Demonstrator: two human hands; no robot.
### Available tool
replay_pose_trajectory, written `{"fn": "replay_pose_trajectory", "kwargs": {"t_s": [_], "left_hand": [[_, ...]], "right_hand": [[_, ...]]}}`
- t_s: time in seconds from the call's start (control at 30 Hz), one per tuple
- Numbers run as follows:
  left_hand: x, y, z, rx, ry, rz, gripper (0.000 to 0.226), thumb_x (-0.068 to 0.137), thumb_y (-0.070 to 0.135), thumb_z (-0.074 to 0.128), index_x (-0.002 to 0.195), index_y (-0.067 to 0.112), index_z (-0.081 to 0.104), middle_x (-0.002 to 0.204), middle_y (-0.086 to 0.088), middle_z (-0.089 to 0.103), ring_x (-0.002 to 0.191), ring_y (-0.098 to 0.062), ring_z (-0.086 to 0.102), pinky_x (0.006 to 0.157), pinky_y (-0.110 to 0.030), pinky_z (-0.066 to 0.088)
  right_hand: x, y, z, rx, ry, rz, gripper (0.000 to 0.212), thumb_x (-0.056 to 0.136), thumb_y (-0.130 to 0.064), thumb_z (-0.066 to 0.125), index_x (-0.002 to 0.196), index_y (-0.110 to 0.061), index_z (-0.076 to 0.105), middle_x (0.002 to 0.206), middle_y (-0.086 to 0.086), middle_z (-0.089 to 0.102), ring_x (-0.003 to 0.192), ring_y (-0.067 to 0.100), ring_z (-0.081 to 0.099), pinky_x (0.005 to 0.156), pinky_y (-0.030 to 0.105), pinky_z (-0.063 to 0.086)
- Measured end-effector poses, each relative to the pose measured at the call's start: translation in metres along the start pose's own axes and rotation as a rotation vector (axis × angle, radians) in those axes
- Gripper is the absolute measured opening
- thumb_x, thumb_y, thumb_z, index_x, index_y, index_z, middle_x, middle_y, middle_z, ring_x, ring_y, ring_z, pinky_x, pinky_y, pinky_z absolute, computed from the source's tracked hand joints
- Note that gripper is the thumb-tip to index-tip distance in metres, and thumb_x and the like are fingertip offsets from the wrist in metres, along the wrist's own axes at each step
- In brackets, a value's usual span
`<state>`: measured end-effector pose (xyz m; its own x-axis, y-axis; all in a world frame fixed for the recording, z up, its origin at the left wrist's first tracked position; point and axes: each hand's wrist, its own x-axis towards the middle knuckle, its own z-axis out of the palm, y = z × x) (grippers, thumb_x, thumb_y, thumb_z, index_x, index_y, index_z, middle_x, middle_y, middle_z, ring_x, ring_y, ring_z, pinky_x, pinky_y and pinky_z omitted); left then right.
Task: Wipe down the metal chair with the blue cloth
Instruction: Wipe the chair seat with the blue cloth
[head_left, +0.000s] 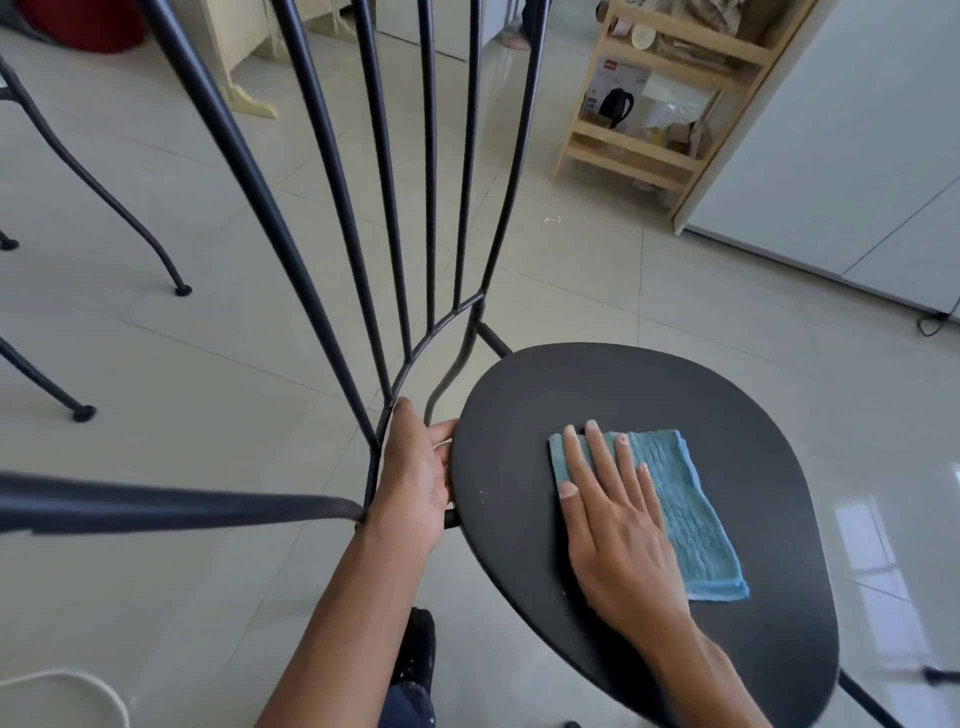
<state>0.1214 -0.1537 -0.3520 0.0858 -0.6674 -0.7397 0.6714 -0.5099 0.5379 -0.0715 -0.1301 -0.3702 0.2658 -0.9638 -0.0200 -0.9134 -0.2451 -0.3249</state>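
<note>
Gripping the metal chair (258, 208) at the rear rim of its seat (623, 389), the left hand (415, 467) hooks its thumb over the edge. The right hand (618, 519) lies flat, fingers slightly spread, pressing the blue cloth (696, 525) mid-seat.

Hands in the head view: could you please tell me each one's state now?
Left hand: grips the chair seat edge.
Right hand: open, flat on the blue cloth.

- The chair's back rods (382, 156) are cut off at the top edge.
- The right hand (618, 530) hides part of the blue cloth (691, 519).
- The near-left bar (156, 506) is blurred.
</note>
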Motion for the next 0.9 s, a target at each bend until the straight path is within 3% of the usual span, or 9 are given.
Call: {"fn": "replay_pose_trajectory", "kwargs": {"t_s": [0.13,0.23,0.33,0.47,0.57,0.73,0.9], "left_hand": [[-0.005,0.002,0.001,0.025,-0.002,-0.009,0.079,0.096,0.062,0.011,0.12,0.008,0.064,0.112,-0.015,0.07,0.105,-0.03,0.063,0.102,-0.046,0.043],[-0.009,0.005,0.002,0.045,-0.011,-0.017,0.08,0.096,0.06,0.009,0.122,0.006,0.062,0.112,-0.018,0.069,0.106,-0.033,0.062,0.094,-0.043,0.046],[-0.011,0.007,0.003,0.04,-0.015,-0.022,0.08,0.097,0.06,0.01,0.128,0.005,0.059,0.12,-0.022,0.065,0.116,-0.035,0.058,0.101,-0.044,0.043],[-0.014,0.008,0.005,0.051,-0.024,-0.012,0.08,0.097,0.061,0.009,0.109,0.005,0.064,0.109,-0.022,0.067,0.112,-0.035,0.059,0.099,-0.043,0.043],[-0.014,0.008,0.005,0.068,-0.025,-0.026,0.076,0.098,0.059,0.008,0.102,0.005,0.062,0.109,-0.022,0.065,0.111,-0.036,0.057,0.104,-0.043,0.04],[-0.011,0.008,0.004,0.068,0.021,-0.016,0.083,0.096,0.059,0.007,0.128,0.002,0.058,0.119,-0.022,0.066,0.114,-0.037,0.059,0.106,-0.048,0.041],[-0.01,0.008,0.002,0.087,0.02,-0.005,0.084,0.095,0.06,0.007,0.133,0.003,0.055,0.123,-0.021,0.064,0.117,-0.037,0.057,0.108,-0.05,0.038]], "right_hand": [[-0.035,-0.039,0.016,-0.073,-0.001,-0.082,0.058,0.101,-0.043,0.002,0.159,-0.036,0.001,0.166,-0.012,-0.008,0.151,0.013,-0.019,0.122,0.035,-0.008],[0.003,-0.062,0.025,-0.024,0.001,-0.163,0.055,0.105,-0.039,0.011,0.159,-0.034,0.005,0.168,-0.007,-0.003,0.153,0.02,-0.013,0.122,0.034,-0.011],[0.052,-0.062,0.022,0.008,-0.035,-0.208,0.053,0.107,-0.037,0.019,0.159,-0.033,0.013,0.168,-0.004,0.002,0.154,0.022,-0.008,0.121,0.034,-0.01],[0.055,-0.056,0.022,0.008,-0.04,-0.195,0.053,0.107,-0.037,0.018,0.159,-0.034,0.011,0.168,-0.005,0.0,0.154,0.02,-0.01,0.124,0.037,-0.009],[0.028,-0.057,0.018,-0.013,-0.086,-0.308,0.053,0.105,-0.04,0.013,0.158,-0.035,0.011,0.168,-0.003,0.003,0.154,0.021,-0.01,0.125,0.041,-0.002],[-0.023,-0.026,0.001,-0.043,-0.204,-0.38,0.051,0.107,-0.042,0.013,0.157,-0.044,0.001,0.166,-0.016,-0.01,0.149,0.007,-0.023,0.123,0.033,-0.01],[-0.014,-0.03,0.007,-0.056,-0.109,-0.23,0.054,0.104,-0.043,0.008,0.157,-0.042,0.003,0.167,-0.011,-0.004,0.152,0.013,-0.016,0.124,0.037,-0.004]]}}
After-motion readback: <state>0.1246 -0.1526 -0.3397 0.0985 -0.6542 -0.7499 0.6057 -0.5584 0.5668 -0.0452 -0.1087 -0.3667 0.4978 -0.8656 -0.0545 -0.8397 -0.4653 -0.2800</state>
